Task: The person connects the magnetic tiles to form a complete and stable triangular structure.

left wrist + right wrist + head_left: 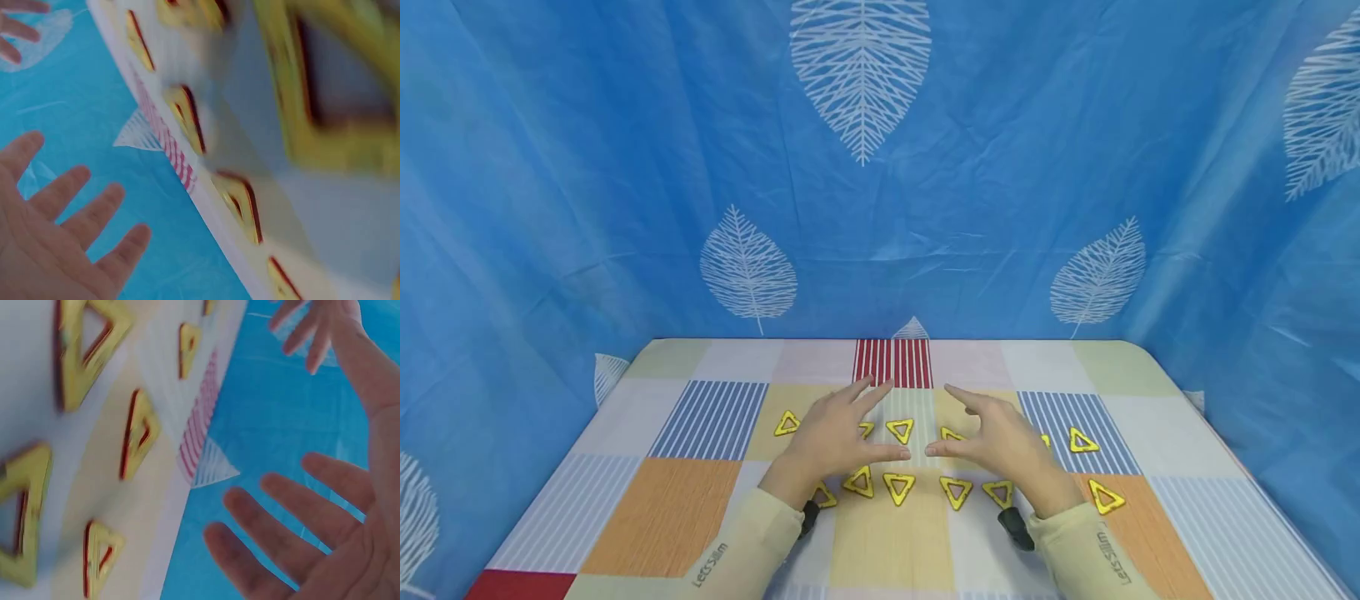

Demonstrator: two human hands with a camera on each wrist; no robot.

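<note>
Both hands hover over the table, fingers spread and palms turned toward each other. In the head view the left hand point(831, 429) is left of centre and the right hand point(998, 435) right of centre, a gap between them. Neither holds anything. Several yellow triangular frames with open middles lie flat in two rough rows below the hands. One triangle point(900, 430) shows between the hands; another triangle point(898, 488) lies nearer the person. The left wrist view shows the left fingers point(103, 219) apart, and in the right wrist view the right fingers point(294, 512) are likewise apart.
A patchwork-patterned cloth point(662, 517) covers the table. Blue curtain point(880, 233) with white leaf prints stands behind it and at both sides. Farther right lie two more triangles, one upper triangle point(1083, 440) and one lower triangle point(1106, 497). Dark wrist devices point(1017, 528) sit under the wrists.
</note>
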